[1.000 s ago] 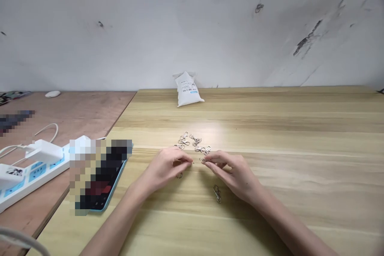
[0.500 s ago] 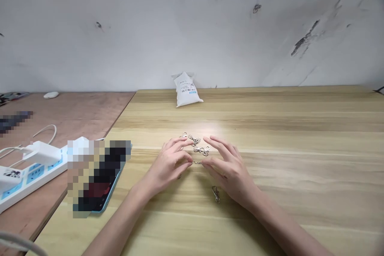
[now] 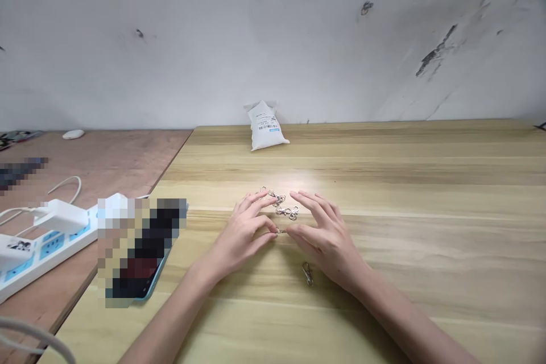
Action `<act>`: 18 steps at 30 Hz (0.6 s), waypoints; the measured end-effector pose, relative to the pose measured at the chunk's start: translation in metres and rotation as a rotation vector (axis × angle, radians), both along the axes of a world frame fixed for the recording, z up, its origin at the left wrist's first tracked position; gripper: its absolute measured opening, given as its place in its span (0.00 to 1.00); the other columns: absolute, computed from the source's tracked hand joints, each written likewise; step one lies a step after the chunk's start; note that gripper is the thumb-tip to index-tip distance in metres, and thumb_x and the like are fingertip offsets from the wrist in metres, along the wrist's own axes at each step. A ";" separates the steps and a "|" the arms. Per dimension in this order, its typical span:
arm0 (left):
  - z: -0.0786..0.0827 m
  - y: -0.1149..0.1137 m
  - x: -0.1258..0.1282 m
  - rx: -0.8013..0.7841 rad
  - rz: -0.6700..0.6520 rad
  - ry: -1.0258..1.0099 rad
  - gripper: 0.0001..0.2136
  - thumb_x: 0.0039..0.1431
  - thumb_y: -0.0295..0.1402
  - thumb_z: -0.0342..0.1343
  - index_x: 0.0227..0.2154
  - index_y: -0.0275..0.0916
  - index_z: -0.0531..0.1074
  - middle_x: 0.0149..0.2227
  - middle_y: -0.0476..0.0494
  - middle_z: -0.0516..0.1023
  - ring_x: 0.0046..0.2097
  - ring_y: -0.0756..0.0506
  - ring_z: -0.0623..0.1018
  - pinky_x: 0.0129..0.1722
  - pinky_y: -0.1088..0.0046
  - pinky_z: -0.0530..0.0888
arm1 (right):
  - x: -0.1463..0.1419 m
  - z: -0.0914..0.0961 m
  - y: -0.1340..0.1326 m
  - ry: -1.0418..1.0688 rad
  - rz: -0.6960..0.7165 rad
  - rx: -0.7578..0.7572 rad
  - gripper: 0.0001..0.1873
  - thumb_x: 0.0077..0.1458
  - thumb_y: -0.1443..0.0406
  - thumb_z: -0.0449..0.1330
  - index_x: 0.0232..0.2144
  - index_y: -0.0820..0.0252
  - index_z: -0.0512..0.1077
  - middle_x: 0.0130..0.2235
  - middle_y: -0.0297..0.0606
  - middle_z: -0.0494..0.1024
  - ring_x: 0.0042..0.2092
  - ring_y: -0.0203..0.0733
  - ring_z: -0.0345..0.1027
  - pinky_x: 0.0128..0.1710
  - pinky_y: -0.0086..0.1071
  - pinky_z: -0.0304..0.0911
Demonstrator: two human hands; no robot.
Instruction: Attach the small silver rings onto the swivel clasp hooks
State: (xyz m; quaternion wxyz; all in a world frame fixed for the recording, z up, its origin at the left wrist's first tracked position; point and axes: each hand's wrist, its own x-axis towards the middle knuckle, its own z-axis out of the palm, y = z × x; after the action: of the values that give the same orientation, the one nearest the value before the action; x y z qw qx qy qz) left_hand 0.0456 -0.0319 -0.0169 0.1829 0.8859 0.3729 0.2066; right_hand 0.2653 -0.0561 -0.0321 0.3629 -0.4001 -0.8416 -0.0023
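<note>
My left hand (image 3: 248, 226) pinches one end of a small silver swivel snap hook (image 3: 280, 231) between thumb and index finger. At its other end, my right hand (image 3: 327, 238) has thumb and index finger closed on it, low over the wooden table. The other fingers of both hands stay raised and curved. Just beyond the fingertips lie several loose snap hooks (image 3: 283, 211), some partly hidden behind my left fingers. One more snap hook (image 3: 307, 274) rests by itself below my right palm.
A white plastic packet (image 3: 267, 129) with a printed label stands near the wall. To the left is a phone (image 3: 157, 278), partly pixelated. A white power strip (image 3: 74, 239) with plugged-in chargers (image 3: 62, 217) and cables lies on the reddish table beside it.
The left fingertips have shifted slightly right along the held snap hook, closer to the right fingertips. The loose hooks stay where they were; the camera view moved a little.
</note>
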 end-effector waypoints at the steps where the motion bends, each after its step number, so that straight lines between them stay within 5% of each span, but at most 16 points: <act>1: 0.000 0.000 0.000 -0.002 0.003 0.008 0.04 0.62 0.30 0.55 0.32 0.40 0.74 0.60 0.42 0.68 0.67 0.38 0.56 0.63 0.49 0.59 | 0.000 0.000 0.000 -0.001 0.006 -0.004 0.09 0.60 0.69 0.57 0.32 0.54 0.76 0.61 0.44 0.65 0.62 0.50 0.58 0.57 0.52 0.57; 18: 0.006 -0.006 0.006 -0.152 0.000 -0.130 0.05 0.65 0.33 0.53 0.36 0.42 0.74 0.58 0.44 0.69 0.65 0.40 0.58 0.63 0.52 0.59 | -0.008 -0.002 -0.002 0.115 0.097 -0.132 0.08 0.62 0.68 0.57 0.38 0.53 0.76 0.39 0.37 0.79 0.41 0.41 0.68 0.50 0.44 0.59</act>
State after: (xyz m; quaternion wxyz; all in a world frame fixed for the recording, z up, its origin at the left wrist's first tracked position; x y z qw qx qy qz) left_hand 0.0517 -0.0382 -0.0113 0.2732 0.8543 0.3748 0.2345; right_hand 0.2576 -0.0586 -0.0345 0.3834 -0.3812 -0.8360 0.0936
